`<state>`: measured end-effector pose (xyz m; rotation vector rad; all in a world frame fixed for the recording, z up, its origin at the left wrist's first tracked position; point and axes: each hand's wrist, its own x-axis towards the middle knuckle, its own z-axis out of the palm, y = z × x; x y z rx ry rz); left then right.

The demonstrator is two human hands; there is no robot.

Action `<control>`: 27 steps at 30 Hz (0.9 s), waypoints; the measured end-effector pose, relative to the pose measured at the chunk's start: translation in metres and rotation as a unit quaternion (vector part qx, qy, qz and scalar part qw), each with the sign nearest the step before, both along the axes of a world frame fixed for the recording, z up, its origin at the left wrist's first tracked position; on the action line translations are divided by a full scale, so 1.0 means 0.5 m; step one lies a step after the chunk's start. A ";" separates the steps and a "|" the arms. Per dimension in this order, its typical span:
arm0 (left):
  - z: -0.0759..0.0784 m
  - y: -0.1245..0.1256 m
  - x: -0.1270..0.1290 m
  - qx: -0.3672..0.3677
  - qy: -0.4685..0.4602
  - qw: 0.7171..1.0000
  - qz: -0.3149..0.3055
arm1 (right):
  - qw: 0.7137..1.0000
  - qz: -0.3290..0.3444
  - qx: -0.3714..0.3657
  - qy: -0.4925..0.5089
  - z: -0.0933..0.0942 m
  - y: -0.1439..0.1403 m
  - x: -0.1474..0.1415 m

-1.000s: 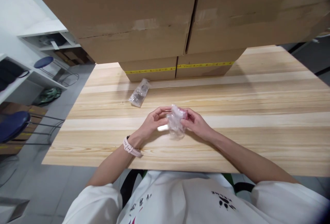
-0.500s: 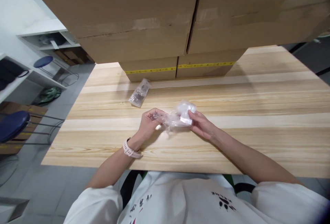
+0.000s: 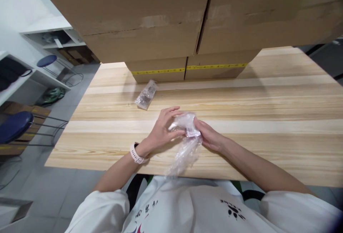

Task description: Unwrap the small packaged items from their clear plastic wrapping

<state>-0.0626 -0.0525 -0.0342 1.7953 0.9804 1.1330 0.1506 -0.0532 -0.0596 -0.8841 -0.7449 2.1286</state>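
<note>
Close to the near edge of the worktop [image 3: 268, 93], about midway along it, both hands meet over a clear plastic bag [image 3: 184, 150]. The left hand [image 3: 163, 131] and the right hand [image 3: 207, 136] each pinch the bag's upper part, where a small whitish item [image 3: 184, 123] shows between the fingers; the loose tail of film hangs down past the worktop's near edge towards the person's lap. The item looks partly out of the bag or right at its mouth (the crumpled film hides which), so I judge the work with this bag to be midway: the item is in hand, the bag not yet set aside.

Farther back, towards the far left corner, a second small clear bag [image 3: 146, 95] lies flat and untouched, something dark inside it, too small to name. Behind it, cardboard boxes [image 3: 160, 15] stand stacked along the far edge, all closed, their contents unseen.
</note>
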 end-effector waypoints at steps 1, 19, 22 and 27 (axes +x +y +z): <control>-0.006 -0.002 0.007 0.009 -0.001 1.000 0.000 | 0.999 0.035 0.013 0.001 0.005 -0.007 -0.004; -0.010 0.046 -0.061 -0.212 -0.197 0.918 0.270 | 0.937 0.116 0.156 -0.292 0.032 0.083 0.152; -0.016 0.049 -0.067 -0.247 -0.190 0.913 0.263 | 0.903 0.084 0.203 -0.370 0.027 0.101 0.207; -0.013 0.046 -0.072 -0.239 -0.222 0.908 0.263 | 0.738 -0.206 0.309 -0.564 0.040 0.106 0.263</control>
